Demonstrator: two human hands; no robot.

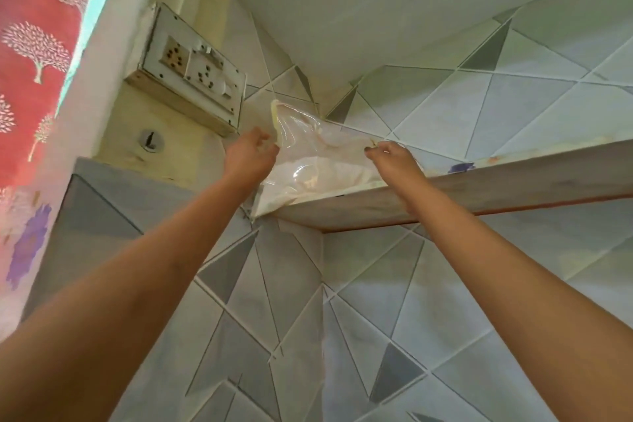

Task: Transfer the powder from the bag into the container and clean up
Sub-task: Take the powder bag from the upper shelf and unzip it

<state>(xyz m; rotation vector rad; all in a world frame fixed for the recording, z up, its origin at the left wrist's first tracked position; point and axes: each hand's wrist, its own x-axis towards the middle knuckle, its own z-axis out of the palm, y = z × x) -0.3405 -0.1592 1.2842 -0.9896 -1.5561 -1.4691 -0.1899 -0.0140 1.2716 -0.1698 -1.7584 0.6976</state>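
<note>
my left hand (251, 156) and right hand (394, 158) pinch the top corners of the clear plastic powder bag (318, 168) on the grey shelf (496, 187), i think so nothing spills.

the powder bag (318, 164) sits on the left end of the shelf (479, 188), in the corner of the tiled wall (479, 106), with its lower corner past the shelf's front edge. the left hand (248, 156) holds its left side and the right hand (394, 161) pinches its right edge. a socket board (191, 79) is mounted left of the bag, and a curtain (34, 62) hangs farther left.
</note>
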